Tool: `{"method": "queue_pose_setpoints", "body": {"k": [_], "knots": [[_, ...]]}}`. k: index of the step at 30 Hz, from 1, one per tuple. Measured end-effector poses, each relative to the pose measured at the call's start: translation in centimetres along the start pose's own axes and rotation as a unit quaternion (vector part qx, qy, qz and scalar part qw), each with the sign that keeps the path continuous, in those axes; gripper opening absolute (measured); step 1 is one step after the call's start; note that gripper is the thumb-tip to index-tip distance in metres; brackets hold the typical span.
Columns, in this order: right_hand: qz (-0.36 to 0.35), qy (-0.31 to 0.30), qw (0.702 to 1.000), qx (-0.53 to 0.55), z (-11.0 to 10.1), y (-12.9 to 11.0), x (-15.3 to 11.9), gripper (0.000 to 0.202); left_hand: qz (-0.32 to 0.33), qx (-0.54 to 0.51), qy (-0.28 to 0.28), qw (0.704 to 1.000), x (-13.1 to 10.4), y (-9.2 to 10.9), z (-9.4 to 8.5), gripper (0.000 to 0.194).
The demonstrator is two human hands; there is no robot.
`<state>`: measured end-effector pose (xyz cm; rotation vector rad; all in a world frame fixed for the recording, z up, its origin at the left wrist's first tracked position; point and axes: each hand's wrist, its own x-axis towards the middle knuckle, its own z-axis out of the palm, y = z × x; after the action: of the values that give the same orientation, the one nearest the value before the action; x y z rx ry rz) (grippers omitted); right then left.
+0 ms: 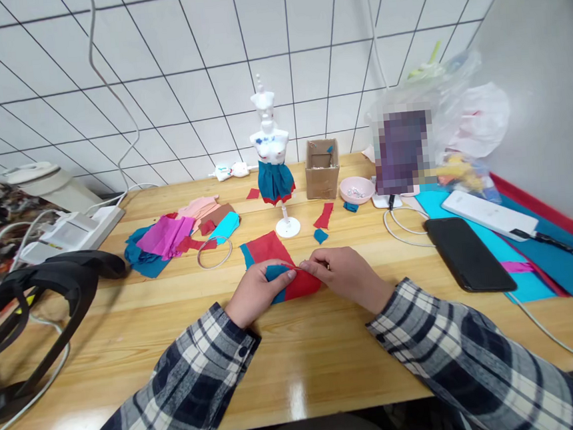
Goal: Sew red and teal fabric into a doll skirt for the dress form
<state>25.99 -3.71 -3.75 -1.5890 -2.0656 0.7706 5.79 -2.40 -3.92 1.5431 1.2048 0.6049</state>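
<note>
A piece of red and blue fabric (pixel 272 245) lies on the wooden table, its near part lifted between my hands. My left hand (pixel 257 290) pinches its edge, thumb on top of the blue part. My right hand (pixel 344 273) pinches the red edge close by; whether a needle or pin is in those fingertips is too small to tell. Just beyond stands a small white doll dress form (pixel 270 146) on a round base, wearing a blue skirt (pixel 275 181) with a red hem. Small red (pixel 324 216) and blue scraps (pixel 321 237) lie near my right hand.
Left of the fabric are a hoop (pixel 214 253), a pile of cloth scraps (pixel 165 237) and a black headset-like frame (pixel 39 317). Behind stand a cardboard box (pixel 321 172) and a pink bowl (pixel 357 190). To the right lie a black phone (pixel 469 254), a white power bank (pixel 490 214) and cables.
</note>
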Motion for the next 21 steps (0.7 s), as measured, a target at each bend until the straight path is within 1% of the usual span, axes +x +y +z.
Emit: {"method": "queue_pose_setpoints", "body": {"k": [7,12,17,21], "knots": [[0.007,0.003,1.0,0.0,0.04,-0.12,-0.07,0.049,0.007,-0.008,0.011,1.0,-0.04,0.05,-0.09,0.037],[0.008,0.007,1.0,-0.017,0.04,-0.09,0.01,0.048,0.001,-0.01,0.009,1.0,-0.02,0.19,-0.05,0.035],[0.006,0.013,1.0,-0.02,0.0,-0.02,-0.03,0.048,0.007,-0.001,0.009,1.0,0.04,0.15,-0.07,0.037],[0.005,0.019,1.0,-0.019,0.01,0.07,-0.01,0.048,0.007,-0.016,0.002,1.0,0.03,-0.02,-0.1,0.038]]}}
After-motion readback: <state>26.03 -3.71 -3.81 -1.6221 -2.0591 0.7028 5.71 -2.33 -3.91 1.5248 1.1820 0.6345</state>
